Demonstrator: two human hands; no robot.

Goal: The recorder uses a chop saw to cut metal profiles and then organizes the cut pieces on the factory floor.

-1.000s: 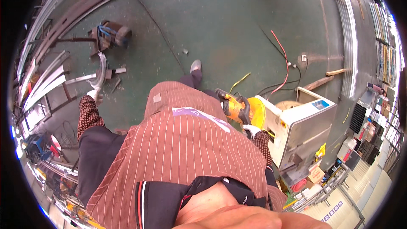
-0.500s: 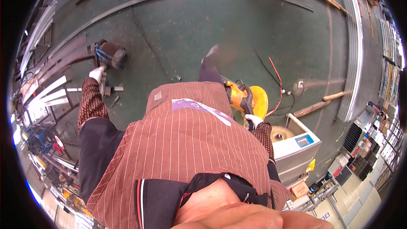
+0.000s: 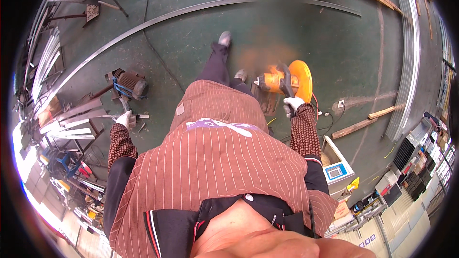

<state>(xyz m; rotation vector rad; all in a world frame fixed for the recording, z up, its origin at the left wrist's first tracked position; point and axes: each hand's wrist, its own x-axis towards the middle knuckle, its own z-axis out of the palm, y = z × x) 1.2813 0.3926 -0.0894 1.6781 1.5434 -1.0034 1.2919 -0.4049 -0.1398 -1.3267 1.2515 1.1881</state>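
My right hand point(image 3: 293, 105), in a white glove, is closed round the black handle of an orange and yellow power tool point(image 3: 273, 82), which looks like a cut-off saw. A large round yellow disc or guard point(image 3: 303, 80) stands at the tool's right side. On the left, my left hand point(image 3: 124, 119), gloved in white too, hangs low beside thin metal strips point(image 3: 139, 116); its fingers are too small and unclear to read. Just beyond it is a brown motor point(image 3: 130, 81) with blue straps.
A long metal strip point(image 3: 191, 7) curves across the green floor ahead. Wooden pieces point(image 3: 355, 128) and a bundle of metal profiles point(image 3: 405, 67) lie to the right. A white box with a small screen point(image 3: 335, 172) stands near my right elbow. Cables trail over the floor.
My right hand has moved forward with the power tool, away from the white box. My left hand has shifted right and slightly nearer. One foot has stepped forward.
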